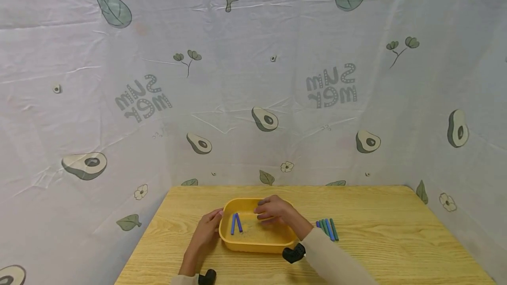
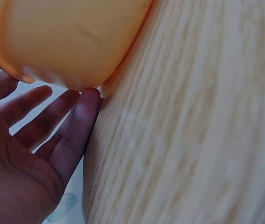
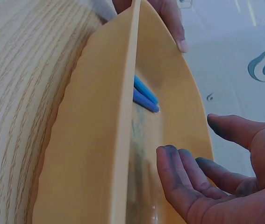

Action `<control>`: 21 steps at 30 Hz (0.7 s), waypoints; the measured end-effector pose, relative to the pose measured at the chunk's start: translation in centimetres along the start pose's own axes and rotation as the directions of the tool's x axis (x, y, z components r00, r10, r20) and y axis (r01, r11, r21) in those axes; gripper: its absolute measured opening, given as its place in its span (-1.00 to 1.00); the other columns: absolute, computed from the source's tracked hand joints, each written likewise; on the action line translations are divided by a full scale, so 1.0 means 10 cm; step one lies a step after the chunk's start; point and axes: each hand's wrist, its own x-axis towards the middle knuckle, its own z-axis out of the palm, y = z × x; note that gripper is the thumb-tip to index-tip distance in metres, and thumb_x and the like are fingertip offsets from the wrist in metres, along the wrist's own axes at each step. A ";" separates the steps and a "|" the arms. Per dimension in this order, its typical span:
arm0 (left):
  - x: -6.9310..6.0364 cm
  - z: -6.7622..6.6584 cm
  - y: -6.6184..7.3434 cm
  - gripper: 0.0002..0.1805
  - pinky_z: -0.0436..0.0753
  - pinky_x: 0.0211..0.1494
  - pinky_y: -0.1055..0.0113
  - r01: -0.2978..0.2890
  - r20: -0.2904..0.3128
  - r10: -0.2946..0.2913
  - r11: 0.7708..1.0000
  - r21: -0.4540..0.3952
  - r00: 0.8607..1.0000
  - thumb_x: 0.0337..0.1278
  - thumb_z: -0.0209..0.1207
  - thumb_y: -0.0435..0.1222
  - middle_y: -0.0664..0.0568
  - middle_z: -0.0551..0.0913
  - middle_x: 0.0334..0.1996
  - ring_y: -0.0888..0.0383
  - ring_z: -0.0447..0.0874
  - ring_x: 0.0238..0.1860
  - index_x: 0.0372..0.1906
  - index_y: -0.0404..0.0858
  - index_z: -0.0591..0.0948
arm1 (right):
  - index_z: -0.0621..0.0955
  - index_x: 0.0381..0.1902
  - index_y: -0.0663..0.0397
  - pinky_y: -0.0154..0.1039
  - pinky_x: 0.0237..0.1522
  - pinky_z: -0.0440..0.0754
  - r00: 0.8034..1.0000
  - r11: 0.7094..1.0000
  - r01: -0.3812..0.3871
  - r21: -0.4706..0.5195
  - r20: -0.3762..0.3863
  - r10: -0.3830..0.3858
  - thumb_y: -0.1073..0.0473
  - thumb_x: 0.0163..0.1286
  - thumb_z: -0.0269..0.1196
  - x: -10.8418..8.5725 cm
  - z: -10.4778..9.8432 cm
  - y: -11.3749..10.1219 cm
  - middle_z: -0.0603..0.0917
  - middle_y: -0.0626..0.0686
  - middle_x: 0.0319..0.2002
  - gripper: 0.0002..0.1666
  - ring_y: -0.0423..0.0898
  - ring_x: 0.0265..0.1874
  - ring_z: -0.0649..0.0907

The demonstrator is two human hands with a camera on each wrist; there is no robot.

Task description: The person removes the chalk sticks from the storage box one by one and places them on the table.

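Note:
A yellow plastic tub (image 1: 253, 247) stands on the wooden table. Two blue crayon-like sticks, one lighter (image 1: 233, 224) and one darker (image 1: 239, 222), lie in its left part, beside greyish smudges on the floor. My left hand (image 1: 207, 228) touches the tub's left end; in the left wrist view its fingers (image 2: 88, 109) rest against the outer wall, with the thumb near the rim. Over the tub's right part is my right hand (image 1: 275, 210), holding nothing. Its loosely bent fingers (image 3: 174, 175) have dark smudges in the right wrist view, and the thumb is apart from them.
Several blue and green sticks (image 1: 326, 229) lie side by side on the table (image 1: 396, 241), right of the tub and partly behind the right forearm. A patterned sheet (image 1: 253, 78) hangs behind the table's far edge and along both sides.

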 end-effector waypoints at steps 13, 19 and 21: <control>0.02 -0.02 -0.04 -0.40 0.79 -0.19 0.33 0.002 0.030 -0.002 1.000 -0.007 1.000 0.73 0.01 -0.06 -0.40 0.71 0.24 0.00 0.83 -0.06 0.50 -0.44 0.50 | 0.48 0.40 0.59 0.03 0.09 0.82 1.000 1.000 0.006 -0.019 0.017 -0.005 0.24 0.43 0.44 0.02 0.16 -0.06 0.66 0.41 0.22 -0.27 0.21 0.11 0.79; -0.01 -0.04 -0.03 -0.37 0.81 -0.17 0.30 0.001 0.041 -0.001 1.000 0.000 0.999 0.74 0.00 -0.05 -0.43 0.68 0.27 -0.02 0.82 0.01 0.51 -0.49 0.46 | 0.49 0.43 0.54 -0.02 0.01 0.85 1.000 0.999 -0.002 -0.032 -0.007 0.001 0.23 0.42 0.46 0.07 0.23 -0.02 0.64 0.40 0.26 -0.25 0.20 0.09 0.79; -0.02 -0.04 -0.02 -0.37 0.81 -0.15 0.30 0.001 0.048 -0.001 1.000 -0.009 0.999 0.75 -0.01 -0.06 -0.44 0.66 0.29 -0.01 0.81 0.03 0.52 -0.49 0.45 | 0.48 0.43 0.54 0.00 0.01 0.85 1.000 0.999 0.000 -0.039 -0.016 0.000 0.23 0.42 0.45 0.09 0.26 0.00 0.63 0.40 0.26 -0.24 0.23 0.09 0.78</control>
